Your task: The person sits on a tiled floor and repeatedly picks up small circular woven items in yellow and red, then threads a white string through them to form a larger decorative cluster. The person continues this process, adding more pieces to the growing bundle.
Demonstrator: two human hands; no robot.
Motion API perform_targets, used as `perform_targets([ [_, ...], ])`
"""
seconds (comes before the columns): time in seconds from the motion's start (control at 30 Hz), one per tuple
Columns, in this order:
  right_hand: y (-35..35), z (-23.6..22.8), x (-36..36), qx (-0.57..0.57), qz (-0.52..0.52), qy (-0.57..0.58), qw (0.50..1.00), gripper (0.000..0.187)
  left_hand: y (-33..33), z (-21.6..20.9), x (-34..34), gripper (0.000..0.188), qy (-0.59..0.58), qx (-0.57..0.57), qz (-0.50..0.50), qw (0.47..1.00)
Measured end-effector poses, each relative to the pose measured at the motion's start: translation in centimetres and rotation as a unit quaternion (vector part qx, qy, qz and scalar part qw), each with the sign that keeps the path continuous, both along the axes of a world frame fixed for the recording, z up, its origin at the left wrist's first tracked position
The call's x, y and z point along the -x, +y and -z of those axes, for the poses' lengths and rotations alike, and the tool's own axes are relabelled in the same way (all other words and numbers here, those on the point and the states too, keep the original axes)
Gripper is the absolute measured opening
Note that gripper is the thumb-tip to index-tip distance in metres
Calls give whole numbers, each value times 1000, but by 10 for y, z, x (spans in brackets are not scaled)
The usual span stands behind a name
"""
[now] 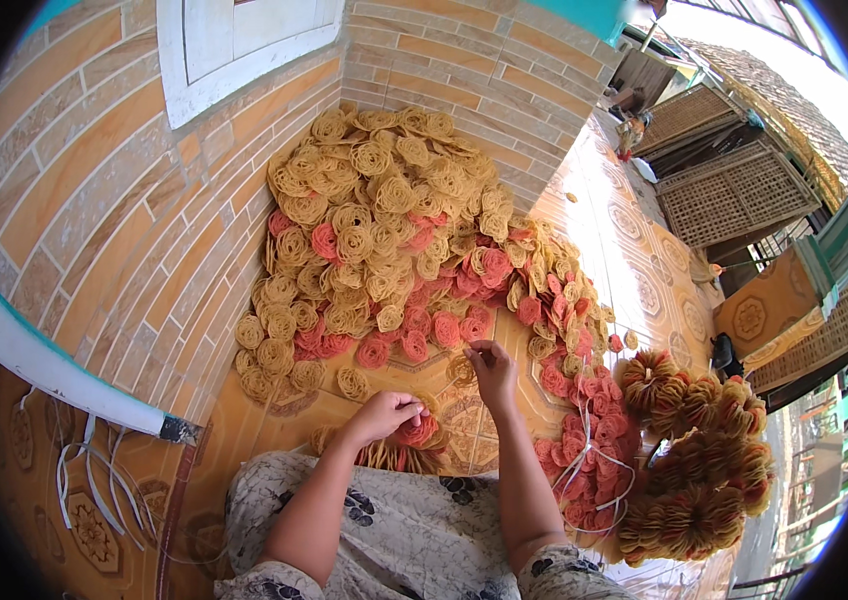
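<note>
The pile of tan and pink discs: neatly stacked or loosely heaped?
Loosely heaped: the pile shows discs overlapping at different angles.

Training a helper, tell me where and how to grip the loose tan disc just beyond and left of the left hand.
Probably pinch the right rim of the tan disc, coming from its right: it looks nearly flat, and tiled floor shows there.

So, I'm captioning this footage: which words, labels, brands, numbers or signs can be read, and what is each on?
None: I can read no text in this view.
The round, lacy tan discs and coral-pink discs show no lettering.
Marks on the patterned orange floor tiles and flower-printed pale cloth garment look decorative.
Small background details at upper right are too small to rule out lettering.
</note>
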State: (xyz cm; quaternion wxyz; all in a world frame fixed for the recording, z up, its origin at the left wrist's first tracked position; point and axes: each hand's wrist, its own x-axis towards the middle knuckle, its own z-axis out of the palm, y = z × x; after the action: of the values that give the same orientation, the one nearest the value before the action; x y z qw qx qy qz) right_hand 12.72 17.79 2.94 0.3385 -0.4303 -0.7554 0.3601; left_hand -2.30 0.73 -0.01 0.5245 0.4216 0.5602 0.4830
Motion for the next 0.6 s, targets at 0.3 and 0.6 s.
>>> perform_targets([
  [0.3,-14,-25,3,-240,-31,64,968,10,0,1,0,24,2,18,14,1000],
  [0.6,-15,-14,38,-167,-85,108,976,11,3,9,-4,22,36,2,-200,979],
])
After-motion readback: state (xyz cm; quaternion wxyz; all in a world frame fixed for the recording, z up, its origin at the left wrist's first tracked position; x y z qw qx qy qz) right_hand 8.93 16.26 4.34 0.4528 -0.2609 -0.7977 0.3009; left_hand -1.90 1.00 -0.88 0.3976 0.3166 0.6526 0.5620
